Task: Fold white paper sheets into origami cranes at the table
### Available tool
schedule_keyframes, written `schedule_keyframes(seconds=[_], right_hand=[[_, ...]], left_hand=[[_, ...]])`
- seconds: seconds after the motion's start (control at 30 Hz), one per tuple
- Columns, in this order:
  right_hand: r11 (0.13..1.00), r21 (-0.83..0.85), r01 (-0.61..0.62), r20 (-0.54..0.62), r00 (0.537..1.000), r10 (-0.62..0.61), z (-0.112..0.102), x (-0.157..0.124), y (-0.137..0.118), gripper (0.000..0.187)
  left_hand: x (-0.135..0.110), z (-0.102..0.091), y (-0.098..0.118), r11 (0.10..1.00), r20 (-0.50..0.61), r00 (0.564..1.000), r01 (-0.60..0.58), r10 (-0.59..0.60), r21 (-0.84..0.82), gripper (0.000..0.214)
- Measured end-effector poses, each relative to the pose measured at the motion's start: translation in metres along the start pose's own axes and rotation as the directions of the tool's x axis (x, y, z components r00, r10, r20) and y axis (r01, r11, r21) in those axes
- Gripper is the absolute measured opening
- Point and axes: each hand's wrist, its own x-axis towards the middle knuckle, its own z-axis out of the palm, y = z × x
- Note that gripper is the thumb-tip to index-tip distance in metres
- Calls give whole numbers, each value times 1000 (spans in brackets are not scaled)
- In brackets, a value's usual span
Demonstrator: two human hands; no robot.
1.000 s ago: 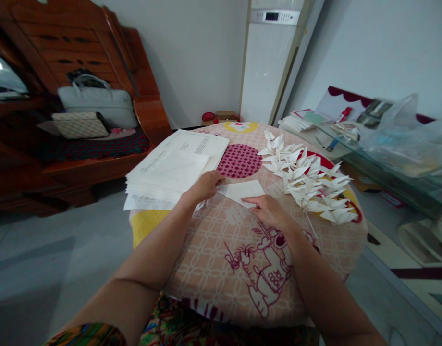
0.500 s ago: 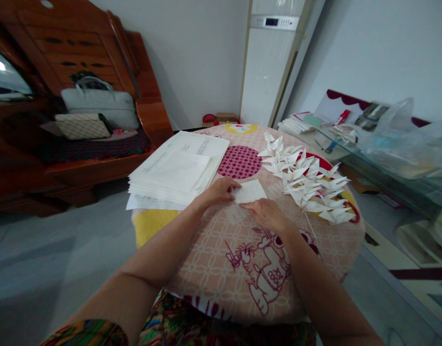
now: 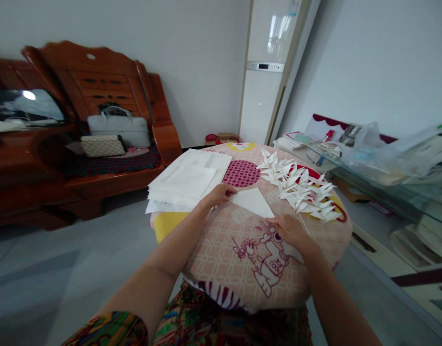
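Observation:
A sheet of white paper (image 3: 254, 202), triangular in outline, is stretched between my hands over the cloth. My left hand (image 3: 223, 193) pinches its left corner, fingers closed. At the lower right corner, my right hand (image 3: 288, 229) grips the paper between thumb and fingers. To the left lies a thick stack of white paper (image 3: 188, 180) with some printed text and a smaller blank sheet on top. On the right side of the table sits a cluster of folded white paper cranes (image 3: 296, 180).
The round table wears a pink patterned tablecloth (image 3: 221, 254). Beyond its right edge, a glass-topped stand (image 3: 379, 185) holds papers and plastic bags. A wooden armchair (image 3: 109, 96) with bags stands left, and a tall white air conditioner (image 3: 260, 101) behind.
The paper went from a small four-sided shape to a wider triangle. My hands have moved apart, the right one lower and to the right. The camera view has tilted upward.

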Motion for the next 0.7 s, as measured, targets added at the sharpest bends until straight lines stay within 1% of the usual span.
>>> schedule_keyframes(seconds=[0.07, 0.1, 0.13, 0.17, 0.2, 0.23, 0.27, 0.4, 0.53, 0.63, 0.7], right_hand=[[998, 28, -49, 42, 998, 48, -2, -2, -1, 37], [995, 40, -94, 44, 995, 92, -4, -2, -3, 36], [985, 38, -168, 13, 986, 167, -5, 0, -6, 33], [965, 20, -261, -41, 964, 261, -7, 2, -9, 31], [935, 4, -355, -95, 931, 354, -8, 6, -13, 31], [904, 0, -427, -120, 898, 423, -9, 10, -16, 32], [888, 4, -460, -118, 882, 457, -9, 15, -20, 33], [863, 23, -504, -141, 853, 502, -8, 31, -30, 29], [831, 66, -553, -187, 811, 554, -2, 33, -32, 26], [806, 195, -559, -187, 785, 590, 4, 29, -32, 21], [798, 278, -534, -186, 786, 590, 9, 27, -31, 16]], left_hand=[[-4, 2, 3, 999, -36, 999, 3, -2, 43, 52], [-7, 4, 6, 998, -54, 999, 4, 0, 63, 51], [-9, 6, 9, 996, -75, 997, 5, 1, 84, 50], [-12, 9, 13, 994, -95, 995, 8, 2, 105, 50], [-14, 13, 17, 992, -114, 993, 14, 1, 125, 50], [-17, 17, 20, 990, -136, 991, 22, -3, 143, 50], [-19, 21, 23, 987, -150, 989, 33, -8, 159, 49], [-27, 34, 32, 978, -188, 982, 51, -12, 202, 40], [-30, 40, 32, 976, -205, 979, 45, 0, 215, 33], [-31, 41, 29, 979, -213, 977, 33, 11, 203, 32], [-31, 43, 28, 982, -223, 975, 24, 18, 185, 34]])
